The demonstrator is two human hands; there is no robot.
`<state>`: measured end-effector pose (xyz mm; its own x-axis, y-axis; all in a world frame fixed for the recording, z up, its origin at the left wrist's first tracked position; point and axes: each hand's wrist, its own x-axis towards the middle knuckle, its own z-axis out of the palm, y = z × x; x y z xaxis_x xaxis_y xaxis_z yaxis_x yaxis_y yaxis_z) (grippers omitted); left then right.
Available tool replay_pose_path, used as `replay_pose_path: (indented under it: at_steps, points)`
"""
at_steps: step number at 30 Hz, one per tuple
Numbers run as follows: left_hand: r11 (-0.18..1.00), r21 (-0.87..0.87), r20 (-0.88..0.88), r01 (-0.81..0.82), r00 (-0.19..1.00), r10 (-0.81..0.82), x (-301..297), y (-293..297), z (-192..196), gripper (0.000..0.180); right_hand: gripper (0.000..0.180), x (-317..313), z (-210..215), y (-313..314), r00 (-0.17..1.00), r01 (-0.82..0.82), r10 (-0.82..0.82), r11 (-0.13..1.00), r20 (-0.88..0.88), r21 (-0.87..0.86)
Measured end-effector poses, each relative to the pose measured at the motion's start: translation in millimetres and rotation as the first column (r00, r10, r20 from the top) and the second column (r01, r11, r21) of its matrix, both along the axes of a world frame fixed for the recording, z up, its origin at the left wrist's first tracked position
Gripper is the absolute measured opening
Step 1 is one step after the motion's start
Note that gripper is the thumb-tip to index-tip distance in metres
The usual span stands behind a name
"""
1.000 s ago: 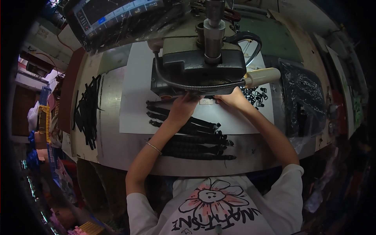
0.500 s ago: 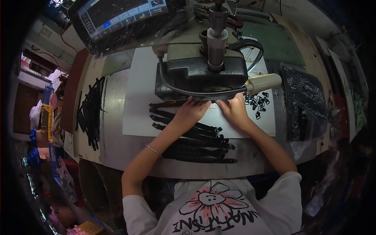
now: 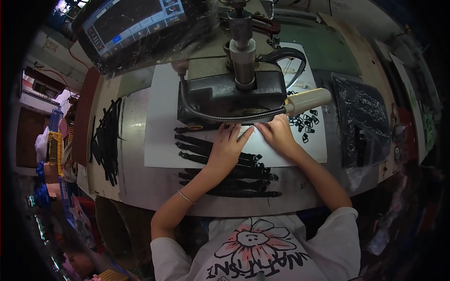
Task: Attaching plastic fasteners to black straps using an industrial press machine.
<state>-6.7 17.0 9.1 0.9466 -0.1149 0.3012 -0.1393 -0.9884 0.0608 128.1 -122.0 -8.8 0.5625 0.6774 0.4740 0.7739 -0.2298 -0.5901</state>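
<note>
Both hands work at the front lower edge of a dark sewing machine head [image 3: 229, 91]. My left hand [image 3: 228, 145] has its fingers stretched out and apart, the tips against a thin black strip under the machine's edge. My right hand [image 3: 280, 132] is close beside it, fingers bent together, with the tips partly hidden by the machine; what they grip cannot be made out. Several black straps [image 3: 229, 175] with small buckle ends lie side by side beneath and near my left forearm. Small black buckles [image 3: 307, 124] are scattered to the right of my right hand.
A screen [image 3: 140, 23] in clear plastic stands at the far left. A cream handle [image 3: 309, 100] and a flexible metal tube [image 3: 225, 117] project around the machine head. A pile of black strips [image 3: 107, 140] lies at left, a dark plastic-wrapped bundle [image 3: 361, 122] at right.
My left fingers have spread and straightened, the hand coming slightly nearer to me. My right hand stays at the machine's edge. The whole view has shifted a little.
</note>
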Motion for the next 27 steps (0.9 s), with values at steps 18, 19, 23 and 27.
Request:
replay_pose_path:
  at_steps: [18,19,23,27]
  points:
    - [0.998,-0.064,-0.054,0.005,0.999,-0.008,2.4,0.8,-6.5,0.064,0.012,1.3,-6.8,1.2,1.0,0.019,-0.02,0.998,-0.017,-0.052]
    - [0.995,-0.104,-0.074,-0.003,0.997,-0.004,1.7,0.4,-6.2,0.068,0.012,-1.2,-4.9,1.1,1.0,0.014,-0.015,0.999,-0.018,-0.028]
    - [0.998,-0.063,-0.046,0.024,0.999,-0.027,6.3,3.0,-2.4,0.059,0.011,1.1,-3.6,1.0,0.998,0.04,-0.043,0.997,-0.042,-0.072]
    - [0.994,-0.098,-0.062,0.046,0.997,-0.052,6.0,3.7,-2.7,0.06,0.011,-0.5,-1.1,-0.3,0.999,0.028,-0.031,0.996,-0.028,-0.083]
